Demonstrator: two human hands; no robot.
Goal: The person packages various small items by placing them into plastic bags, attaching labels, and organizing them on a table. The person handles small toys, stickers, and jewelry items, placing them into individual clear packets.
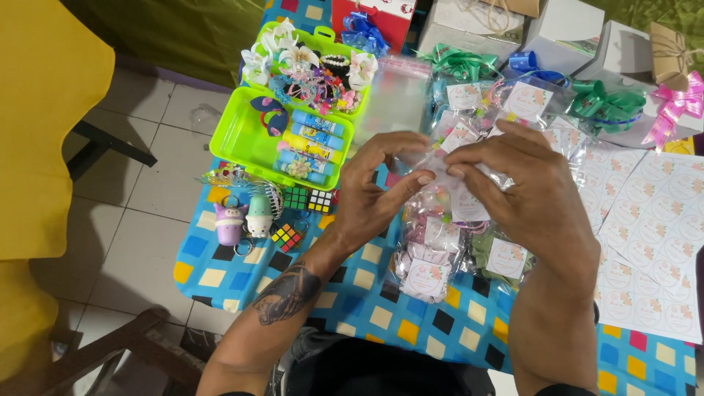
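Head view: left hand (374,192) and right hand (529,192) meet above the bench (381,315), fingers pinching one clear packet (440,170) between them, raised clear of the pile for handling. Packed bags (429,268) with round pale labels lie beneath; sticker sheets (653,242) right; green tray (242,136) left.

Box (242,139) left of packets (440,242).

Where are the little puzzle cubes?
The puzzle cubes sit on the checkered tablecloth, just below the green tray, left of the left hand.
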